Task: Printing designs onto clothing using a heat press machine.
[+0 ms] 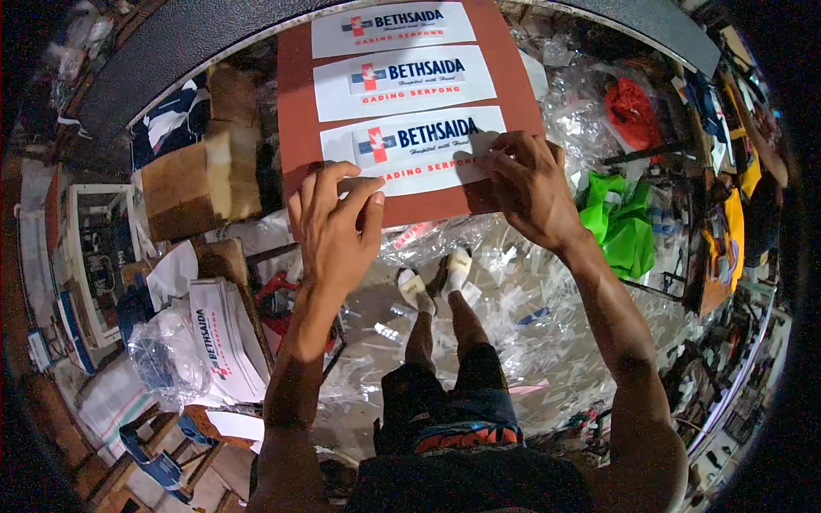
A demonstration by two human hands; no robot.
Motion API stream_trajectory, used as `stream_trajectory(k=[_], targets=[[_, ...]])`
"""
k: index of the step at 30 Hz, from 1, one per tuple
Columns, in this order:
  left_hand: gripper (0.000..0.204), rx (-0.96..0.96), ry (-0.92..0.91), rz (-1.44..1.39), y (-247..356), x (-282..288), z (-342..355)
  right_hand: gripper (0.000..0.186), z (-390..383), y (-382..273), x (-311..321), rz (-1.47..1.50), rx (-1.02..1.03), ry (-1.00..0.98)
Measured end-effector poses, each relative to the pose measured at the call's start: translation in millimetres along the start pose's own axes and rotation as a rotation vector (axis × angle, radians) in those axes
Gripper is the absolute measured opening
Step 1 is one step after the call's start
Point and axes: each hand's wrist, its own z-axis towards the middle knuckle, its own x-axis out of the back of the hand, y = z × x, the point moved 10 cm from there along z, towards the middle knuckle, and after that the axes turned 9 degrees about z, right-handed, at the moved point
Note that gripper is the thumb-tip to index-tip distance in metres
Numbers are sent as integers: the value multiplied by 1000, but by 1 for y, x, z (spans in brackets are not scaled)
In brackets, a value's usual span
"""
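Three white sheets with red and blue print lie in a column on a reddish-brown board: a far sheet (462, 36), a middle sheet (329, 101) and the nearest sheet (336, 143). On each, a greyish see-through film sits around the print. My left hand (333, 224) rests over the lower left corner of the nearest sheet, fingers bent and apart. At that sheet's right end, my right hand (540, 186) has its fingers curled together in a pinch at the edge of the printed film (428, 152). The fingers partly hide what they pinch.
The brown board (298, 77) juts toward me from a dark machine edge (197, 53). Cardboard boxes (192, 184) and a stack of printed white bags (227, 333) stand left. Green bags (620, 222) and a red bag (633, 111) lie right. Plastic scraps (359, 368) litter the floor.
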Motion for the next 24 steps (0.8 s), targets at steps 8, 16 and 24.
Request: stream_trajectory(k=[8, 16, 24], targets=[[17, 3, 4, -14, -1, 1, 0, 34, -1, 2, -3, -9, -10, -25], [27, 23, -1, 3, -9, 2, 9, 40, 9, 17, 4, 2, 7, 48], [24, 18, -20, 1, -15, -4, 8, 35, 15, 14, -1, -33, 9, 19]])
